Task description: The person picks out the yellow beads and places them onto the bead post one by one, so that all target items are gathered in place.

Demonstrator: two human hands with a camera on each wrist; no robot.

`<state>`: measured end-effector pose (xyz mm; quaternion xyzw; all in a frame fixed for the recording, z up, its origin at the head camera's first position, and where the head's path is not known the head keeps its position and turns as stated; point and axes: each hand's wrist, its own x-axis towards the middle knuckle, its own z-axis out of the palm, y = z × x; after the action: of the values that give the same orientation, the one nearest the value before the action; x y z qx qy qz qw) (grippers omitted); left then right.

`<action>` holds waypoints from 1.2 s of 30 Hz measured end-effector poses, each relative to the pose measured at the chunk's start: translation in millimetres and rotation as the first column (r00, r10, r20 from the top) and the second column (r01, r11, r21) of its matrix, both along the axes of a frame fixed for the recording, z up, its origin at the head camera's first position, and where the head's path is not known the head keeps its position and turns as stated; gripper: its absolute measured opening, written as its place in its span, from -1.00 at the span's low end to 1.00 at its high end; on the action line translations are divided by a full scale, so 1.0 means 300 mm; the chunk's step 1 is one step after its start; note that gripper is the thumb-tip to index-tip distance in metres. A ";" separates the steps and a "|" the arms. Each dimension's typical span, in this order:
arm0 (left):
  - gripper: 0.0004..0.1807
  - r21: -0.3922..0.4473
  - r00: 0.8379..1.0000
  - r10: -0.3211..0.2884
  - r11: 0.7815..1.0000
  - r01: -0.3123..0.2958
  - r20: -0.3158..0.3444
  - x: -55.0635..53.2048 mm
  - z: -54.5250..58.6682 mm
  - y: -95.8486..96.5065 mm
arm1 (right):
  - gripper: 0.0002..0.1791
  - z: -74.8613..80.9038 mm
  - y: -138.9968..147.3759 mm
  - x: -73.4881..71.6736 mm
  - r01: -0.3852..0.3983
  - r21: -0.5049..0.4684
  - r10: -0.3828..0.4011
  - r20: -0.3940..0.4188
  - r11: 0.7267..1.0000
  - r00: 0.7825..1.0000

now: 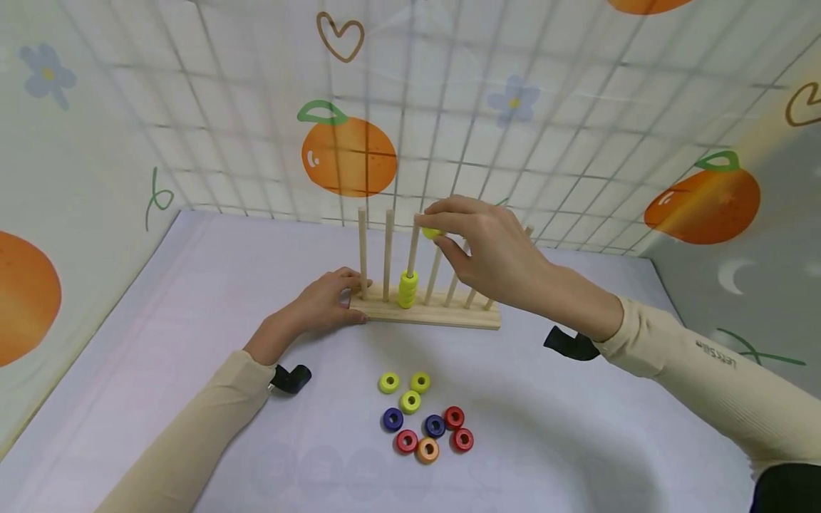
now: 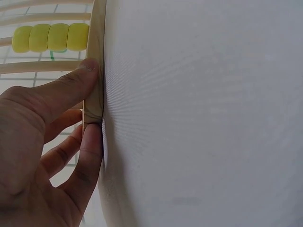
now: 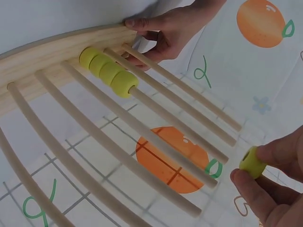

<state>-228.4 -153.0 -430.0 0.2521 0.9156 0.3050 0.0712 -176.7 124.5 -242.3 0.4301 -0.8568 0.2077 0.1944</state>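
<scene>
A wooden peg rack (image 1: pixel 436 313) stands on the table with a row of upright pegs. The third peg from the left carries several stacked yellow beads (image 1: pixel 408 290) at its foot; the other pegs in view are bare. My left hand (image 1: pixel 329 303) grips the left end of the base, thumb on one side and fingers on the other. Between thumb and fingertips, my right hand (image 1: pixel 497 249) pinches a single yellow bead (image 3: pixel 253 163). That bead is held beside the top of the third peg, and in the right wrist view a small gap separates it from the peg tips.
In front of the rack lie loose beads: several yellow (image 1: pixel 410 402), blue (image 1: pixel 393 420), red (image 1: pixel 462 440) and orange (image 1: pixel 427 450). Behind the rack rises a cloth backdrop (image 1: pixel 256 128) printed with a grid and oranges.
</scene>
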 end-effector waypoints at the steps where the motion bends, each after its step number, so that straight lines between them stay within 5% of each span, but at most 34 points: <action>1: -0.29 0.001 1.000 0.001 1.000 -0.001 -0.002 -0.001 -0.002 -0.001 | -0.63 -0.001 -0.003 -0.004 0.000 0.002 0.000 -0.002 1.000 1.000; 26: -0.28 -0.019 1.000 0.031 0.999 -0.031 0.003 -0.004 -0.013 -0.008 | -0.65 -0.028 -0.056 -0.105 -0.020 0.001 0.020 -0.021 1.000 1.000; 36: -0.28 -0.014 1.000 0.012 1.000 -0.012 -0.006 0.000 -0.015 -0.007 | -0.66 -0.031 -0.054 -0.106 -0.014 0.047 0.015 -0.019 0.999 1.000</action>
<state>-228.5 -155.1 -434.5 0.2469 0.9194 0.2983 0.0684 -208.5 108.4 -251.6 0.4427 -0.8564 0.1845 0.1910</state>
